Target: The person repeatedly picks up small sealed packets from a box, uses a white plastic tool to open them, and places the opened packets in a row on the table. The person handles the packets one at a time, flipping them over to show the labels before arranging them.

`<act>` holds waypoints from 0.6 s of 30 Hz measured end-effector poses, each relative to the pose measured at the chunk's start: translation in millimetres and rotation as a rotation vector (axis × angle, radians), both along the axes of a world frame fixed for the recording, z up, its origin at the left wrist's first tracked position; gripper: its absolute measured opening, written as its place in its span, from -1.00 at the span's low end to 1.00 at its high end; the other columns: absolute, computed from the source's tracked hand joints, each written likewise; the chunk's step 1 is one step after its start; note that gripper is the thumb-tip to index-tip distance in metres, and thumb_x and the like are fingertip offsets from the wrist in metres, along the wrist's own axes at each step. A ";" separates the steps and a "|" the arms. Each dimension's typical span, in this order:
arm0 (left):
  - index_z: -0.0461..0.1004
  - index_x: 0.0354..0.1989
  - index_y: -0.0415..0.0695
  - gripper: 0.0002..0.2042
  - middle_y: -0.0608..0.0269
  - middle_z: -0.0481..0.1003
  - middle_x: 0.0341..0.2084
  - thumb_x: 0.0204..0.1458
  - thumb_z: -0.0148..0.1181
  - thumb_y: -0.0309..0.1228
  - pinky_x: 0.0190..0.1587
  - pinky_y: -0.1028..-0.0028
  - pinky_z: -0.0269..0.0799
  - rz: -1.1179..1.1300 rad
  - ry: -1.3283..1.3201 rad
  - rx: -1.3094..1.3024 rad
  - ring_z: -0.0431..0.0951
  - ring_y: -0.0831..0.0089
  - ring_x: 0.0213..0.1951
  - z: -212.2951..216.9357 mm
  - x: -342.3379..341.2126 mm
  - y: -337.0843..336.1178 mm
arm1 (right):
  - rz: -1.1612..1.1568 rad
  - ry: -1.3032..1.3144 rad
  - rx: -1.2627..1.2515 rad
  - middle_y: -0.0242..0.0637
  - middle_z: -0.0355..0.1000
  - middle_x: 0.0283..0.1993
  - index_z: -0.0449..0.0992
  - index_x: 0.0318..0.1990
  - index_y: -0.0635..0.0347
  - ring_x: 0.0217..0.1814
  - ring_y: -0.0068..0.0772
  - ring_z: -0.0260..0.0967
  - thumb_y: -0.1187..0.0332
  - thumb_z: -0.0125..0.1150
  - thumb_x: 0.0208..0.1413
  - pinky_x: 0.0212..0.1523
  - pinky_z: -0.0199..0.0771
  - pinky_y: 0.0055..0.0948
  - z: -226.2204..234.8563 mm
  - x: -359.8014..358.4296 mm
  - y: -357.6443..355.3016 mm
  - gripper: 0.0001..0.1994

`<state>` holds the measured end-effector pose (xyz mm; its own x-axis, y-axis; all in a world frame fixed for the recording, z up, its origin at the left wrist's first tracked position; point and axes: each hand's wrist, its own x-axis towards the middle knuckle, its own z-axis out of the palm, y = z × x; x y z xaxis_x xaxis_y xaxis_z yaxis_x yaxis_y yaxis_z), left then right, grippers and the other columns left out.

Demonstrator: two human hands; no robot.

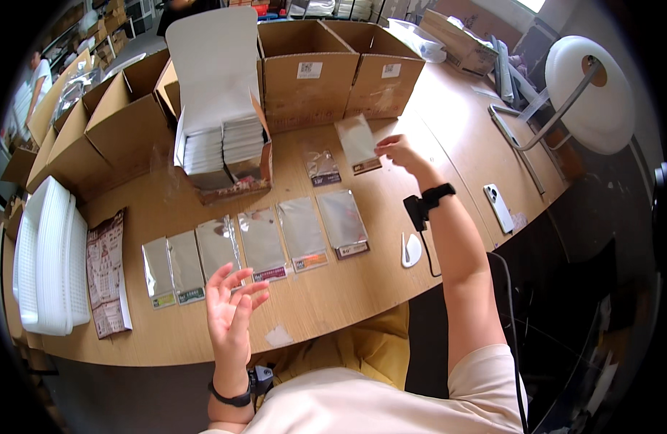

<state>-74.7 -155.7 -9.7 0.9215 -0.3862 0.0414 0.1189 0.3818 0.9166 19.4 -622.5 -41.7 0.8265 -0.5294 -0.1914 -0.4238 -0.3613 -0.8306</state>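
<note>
My right hand [397, 150] is stretched out toward the back of the table, its fingers pinched at the right edge of a clear plastic sleeve pack [357, 139] with a brown label strip. Left of that lies a smaller clear sleeve pack [321, 165] with a dark strip. My left hand [231, 307] hovers palm up near the front, fingers apart and holding nothing. Just beyond it, several clear sleeve packs lie in a row, among them one with a crimson strip [262, 242], one with an orange strip [302, 231] and one with a dark brown strip [342, 218].
An open white-lidded carton [232, 195] full of packs stands behind the row. Brown cardboard boxes [304, 90] line the back. Stacked white baskets [48, 260] and a printed sheet [108, 275] are at left. A white cutter [411, 251], phone [498, 208] and white round lamp [590, 94] are at right.
</note>
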 end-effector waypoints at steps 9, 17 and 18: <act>0.08 0.11 -0.18 -0.55 0.09 0.26 -0.07 0.06 0.04 -0.41 -0.12 0.35 0.43 0.134 0.045 0.044 0.42 0.34 -0.14 0.4 7.8 14.4 | 0.128 0.142 -0.389 -0.25 0.46 -0.55 0.54 -0.52 0.29 -0.54 -0.40 0.37 0.35 0.35 -0.31 -0.51 0.36 -0.44 -27.9 34.7 7.0 -0.80; 0.08 0.10 -0.21 -0.56 0.10 0.27 -0.08 0.06 0.02 -0.43 -0.12 0.36 0.44 0.175 0.052 -0.005 0.42 0.35 -0.15 1.1 16.0 19.2 | 0.171 0.140 -0.856 -0.11 0.48 -0.38 0.52 -0.44 0.25 -0.31 -0.10 0.43 0.27 0.37 -0.32 -0.27 0.43 -0.30 -10.4 31.3 33.0 -0.71; 0.09 0.10 -0.21 -0.57 0.09 0.27 -0.08 0.06 0.02 -0.43 -0.13 0.37 0.44 0.175 0.056 -0.026 0.42 0.35 -0.15 -1.6 16.5 19.0 | 0.180 0.198 -0.984 -0.15 0.45 -0.31 0.47 -0.38 0.21 -0.27 -0.06 0.41 0.24 0.35 -0.28 -0.25 0.41 -0.24 -3.9 26.1 34.0 -0.69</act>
<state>-58.2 -136.7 -11.3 0.9758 -0.2188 -0.0039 0.0988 0.4248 0.8999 45.5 -588.5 -45.6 0.9100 -0.3969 0.1198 -0.3935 -0.9179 -0.0515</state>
